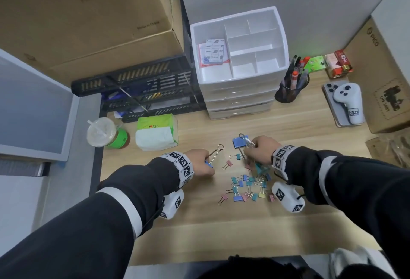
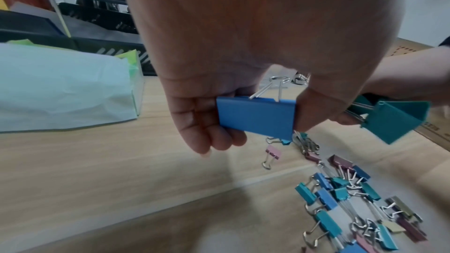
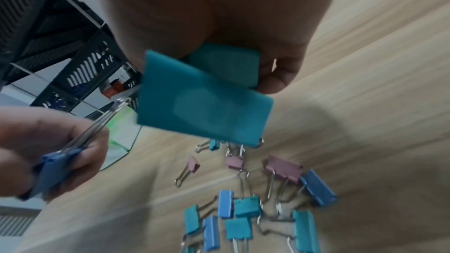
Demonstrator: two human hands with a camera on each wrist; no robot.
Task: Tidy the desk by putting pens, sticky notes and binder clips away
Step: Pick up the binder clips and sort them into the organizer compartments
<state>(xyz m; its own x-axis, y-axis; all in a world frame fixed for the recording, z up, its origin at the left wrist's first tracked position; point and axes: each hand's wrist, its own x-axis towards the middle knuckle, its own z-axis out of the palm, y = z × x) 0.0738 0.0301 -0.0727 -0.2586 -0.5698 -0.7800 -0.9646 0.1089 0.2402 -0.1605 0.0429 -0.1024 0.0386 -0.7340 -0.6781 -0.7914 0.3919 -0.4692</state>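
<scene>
So we've got both hands over the light wood-grain desk [image 1: 221,234], and the handy landmark is the white plastic drawer organizer [image 1: 240,92] standing at the back of it. Our left hand [image 1: 199,161] has its fingers curled round one large blue metal binder clip [image 2: 255,116], whose silver wire handles poke out toward the organizer. Our right hand [image 1: 259,147] is curled round a bunch of big clips, with two large teal binder clips [image 3: 207,99] hanging under the palm and another blue one sticking out on the organizer side. Both hands sit in front of the organizer, nearer to us. The scattered pile of small blue, teal, pink and yellow binder clips [image 1: 248,187] lies on the desk further out from the organizer, between our two wrists. A sticky note pad with a printed label sheet [image 1: 213,53] lies in the organizer's open top tray, in the long left compartment. Just right of the organizer stands a black mesh pen cup full of pens and markers [image 1: 290,85]. Left of it there's a green-and-white tissue pack [image 1: 155,132] and a lidded drink cup with a straw [image 1: 104,133].
</scene>
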